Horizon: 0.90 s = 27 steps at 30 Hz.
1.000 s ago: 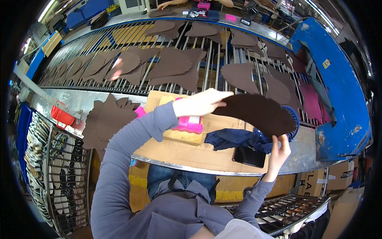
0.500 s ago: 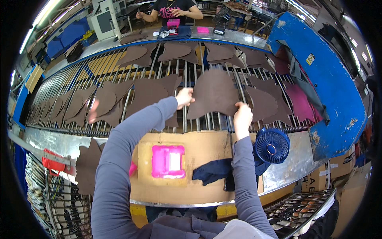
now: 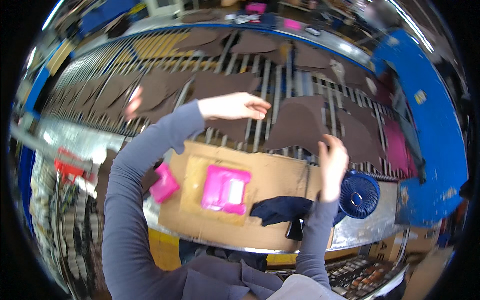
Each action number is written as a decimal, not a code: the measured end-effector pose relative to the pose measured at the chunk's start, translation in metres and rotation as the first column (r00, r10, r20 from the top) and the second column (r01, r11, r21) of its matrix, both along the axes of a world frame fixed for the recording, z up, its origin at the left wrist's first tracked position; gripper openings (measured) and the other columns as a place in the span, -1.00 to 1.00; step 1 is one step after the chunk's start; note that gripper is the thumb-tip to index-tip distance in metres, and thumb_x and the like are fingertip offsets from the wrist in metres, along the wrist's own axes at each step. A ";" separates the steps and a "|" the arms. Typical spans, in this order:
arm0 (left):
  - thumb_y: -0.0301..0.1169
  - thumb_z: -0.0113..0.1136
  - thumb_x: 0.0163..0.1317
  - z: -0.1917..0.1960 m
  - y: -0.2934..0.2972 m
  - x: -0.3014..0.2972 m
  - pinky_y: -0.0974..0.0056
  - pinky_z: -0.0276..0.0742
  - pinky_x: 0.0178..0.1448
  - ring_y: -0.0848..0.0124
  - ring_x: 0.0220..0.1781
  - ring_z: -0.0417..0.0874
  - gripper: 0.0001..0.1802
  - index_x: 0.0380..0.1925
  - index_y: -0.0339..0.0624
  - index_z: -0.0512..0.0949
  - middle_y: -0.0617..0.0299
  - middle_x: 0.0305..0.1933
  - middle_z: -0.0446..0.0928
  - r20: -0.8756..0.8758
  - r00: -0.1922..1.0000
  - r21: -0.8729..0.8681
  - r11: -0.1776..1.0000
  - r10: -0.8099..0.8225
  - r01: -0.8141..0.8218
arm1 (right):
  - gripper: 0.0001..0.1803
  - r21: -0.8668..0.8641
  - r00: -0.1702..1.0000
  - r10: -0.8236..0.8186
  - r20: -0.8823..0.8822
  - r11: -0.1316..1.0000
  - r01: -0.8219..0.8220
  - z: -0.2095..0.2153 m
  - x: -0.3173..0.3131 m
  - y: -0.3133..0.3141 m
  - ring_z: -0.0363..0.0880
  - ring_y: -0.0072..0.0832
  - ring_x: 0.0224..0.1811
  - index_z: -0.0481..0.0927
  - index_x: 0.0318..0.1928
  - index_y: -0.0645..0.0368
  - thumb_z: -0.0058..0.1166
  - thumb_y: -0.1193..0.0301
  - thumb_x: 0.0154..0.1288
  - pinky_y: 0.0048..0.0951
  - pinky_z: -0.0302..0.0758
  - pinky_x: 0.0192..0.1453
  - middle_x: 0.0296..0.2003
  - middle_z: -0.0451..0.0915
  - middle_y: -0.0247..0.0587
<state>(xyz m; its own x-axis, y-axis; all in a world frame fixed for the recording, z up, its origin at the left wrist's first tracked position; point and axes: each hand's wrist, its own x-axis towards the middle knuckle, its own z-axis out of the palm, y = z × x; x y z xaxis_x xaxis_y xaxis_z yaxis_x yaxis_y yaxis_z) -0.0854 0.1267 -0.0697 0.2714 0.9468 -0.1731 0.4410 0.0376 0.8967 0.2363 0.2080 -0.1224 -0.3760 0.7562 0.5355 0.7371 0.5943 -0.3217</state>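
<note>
The panel (image 3: 297,122) could skew if the empty left hand (image 3: 237,106), ten o'clock, or empty right hand (image 3: 333,164), four o'clock, drags it.

Piece (image 3: 296,122) between left hand (image 3: 237,106) and right hand (image 3: 334,160): plain dark brown. Sleeves (image 3: 132,200) behind both hands: plain grey-blue. Rods (image 3: 289,75) beyond hands: silver, forming stripes. Block (image 3: 218,189) nearer than left hand: bright pink, white patch. Cardboard (image 3: 272,175) under block: tan. Cloth (image 3: 280,209) left and nearer of right hand: navy. Fan (image 3: 359,195) nearer, right of right hand: dark blue. Machine (image 3: 434,140) far right of right hand: blue, pale scuffs.
</note>
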 end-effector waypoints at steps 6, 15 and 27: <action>-0.37 0.10 0.38 0.018 -0.242 -0.059 0.27 0.38 0.30 0.39 0.20 0.49 -0.49 0.32 -0.13 0.33 0.15 0.21 0.49 0.014 0.829 0.255 0.800 0.558 -0.543 | -0.76 -0.128 0.916 0.215 -0.339 0.954 -0.272 0.063 0.032 -0.138 0.58 -0.22 0.06 0.60 -0.05 0.36 0.05 0.61 0.27 -0.30 0.41 0.22 -0.04 0.63 0.01; -0.05 0.47 -0.06 -0.192 -0.465 -0.048 -0.08 0.18 0.42 -0.05 0.45 0.13 0.00 0.34 -0.25 0.25 -0.12 0.45 0.13 -0.565 -0.335 0.293 -0.196 0.754 -0.936 | -0.79 -0.217 0.935 0.246 -0.254 0.928 -0.303 0.038 0.061 -0.191 0.55 -0.18 0.08 0.59 -0.07 0.36 0.04 0.58 0.31 -0.27 0.37 0.24 0.02 0.59 -0.01; -0.07 0.56 -0.22 -0.178 -0.426 -0.051 -0.21 0.06 0.28 0.01 0.36 0.07 -0.34 -0.07 -0.08 0.60 0.00 0.26 0.29 -0.519 -0.545 0.260 -0.486 0.658 -0.835 | -0.78 -0.178 0.907 0.325 -0.267 0.908 -0.378 0.040 0.046 -0.244 0.52 -0.18 0.11 0.62 -0.09 0.32 0.07 0.63 0.25 -0.28 0.41 0.20 0.11 0.52 -0.03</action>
